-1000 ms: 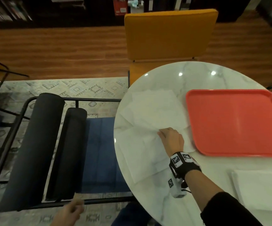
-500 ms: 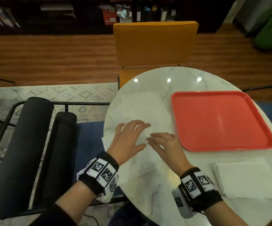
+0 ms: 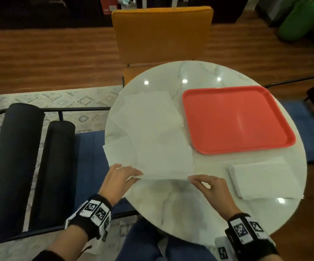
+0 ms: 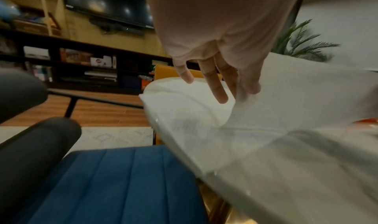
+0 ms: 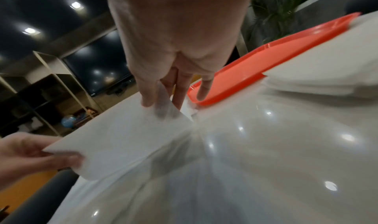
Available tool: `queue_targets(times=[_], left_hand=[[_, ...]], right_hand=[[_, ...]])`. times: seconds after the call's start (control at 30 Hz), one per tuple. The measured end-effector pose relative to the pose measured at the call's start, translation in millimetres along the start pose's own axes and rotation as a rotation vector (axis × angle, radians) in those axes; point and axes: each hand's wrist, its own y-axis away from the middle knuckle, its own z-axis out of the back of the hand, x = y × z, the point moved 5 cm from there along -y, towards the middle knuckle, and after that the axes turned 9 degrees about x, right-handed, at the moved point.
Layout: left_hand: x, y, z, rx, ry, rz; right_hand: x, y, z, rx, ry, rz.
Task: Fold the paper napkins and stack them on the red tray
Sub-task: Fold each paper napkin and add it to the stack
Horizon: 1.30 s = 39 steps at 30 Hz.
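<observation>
A black wristband [image 3: 94, 215] with black-and-white square markers is worn on each wrist; dark sleeves [image 3: 46, 256] and blue trousers [image 3: 143, 243] are seen.

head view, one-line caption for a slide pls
Both hands, left and right, pinch a napkin by its near corners beside the red tray.

No words or numbers can be read here. The black wristbands [image 3: 95, 211] have black-and-white square code patterns on them, not letters. The things on the far shelf [image 4: 81, 57] are too blurry to read.
</observation>
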Motion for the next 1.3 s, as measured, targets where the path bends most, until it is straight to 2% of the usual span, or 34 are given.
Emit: queue_targets(times=[0.13,0.27,0.47,0.6,0.7,0.77,0.83,0.9,1.0,1.07,1.17,1.3], left_hand=[[11,16,-26,0.079,0.216,0.121],[11,10,-27,0.022,0.425,0.256],[4,-33,-4,-0.025,0.434,0.300],[7,-56,-2,-0.027,0.479,0.373],[9,-61,-7,-0.018,0.406,0.433],[6,-55,-7,-0.097,0.236,0.431],[-5,-45,-8,-0.171,0.021,0.368],[-19,-37,-22,-0.159,-0.075,0.237],[-33,-28,-59,0.010,-0.254,0.067],[-31,-24,-78,0.150,-0.374,0.061],[-20,-20,-89,0.222,-0.412,0.097],[-10,-20,-93,0.232,-0.403,0.108]], right_hand=[[-22,8,-10,0.076,-0.048,-0.126],[-24,-11,-1,0.036,-0.023,-0.169],[-6,-62,18,-0.032,0.114,-0.142],[1,-88,21,-0.043,0.228,-0.191],[5,-89,23,-0.147,0.417,-0.188],[11,-81,20,-0.212,0.495,-0.167],[16,-70,8,-0.227,0.488,-0.111],[19,-61,-17,-0.161,0.500,-0.036],[22,-52,-71,0.189,0.522,-0.023],[19,-45,-101,0.380,0.559,-0.015],[-1,-35,-116,0.440,0.630,0.029],[-30,-26,-96,0.372,0.724,0.009]])
